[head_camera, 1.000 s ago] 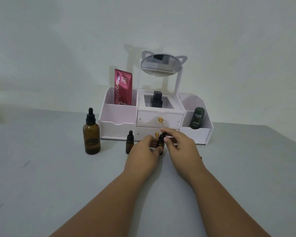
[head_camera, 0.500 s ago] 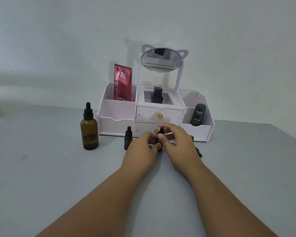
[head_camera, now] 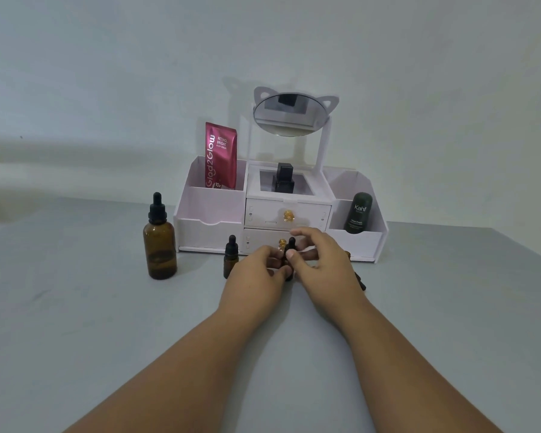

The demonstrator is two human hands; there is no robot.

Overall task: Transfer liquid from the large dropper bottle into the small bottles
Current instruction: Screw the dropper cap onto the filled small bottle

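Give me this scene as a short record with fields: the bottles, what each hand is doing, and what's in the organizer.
large bottle: amber, capped, upright on the table, left of the hands
free small bottle: capped, upright, beside the left hand
held small bottle: between both hands, cap on
left hand: gripping the held bottle's body
right hand: fingers at its cap
organizer: white, mirror on top
organizer contents: red sachet left, black bottle centre, dark green stick right

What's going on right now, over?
Left hand and right hand both on one small bottle. Large dropper bottle capped, untouched. Nothing blocking.
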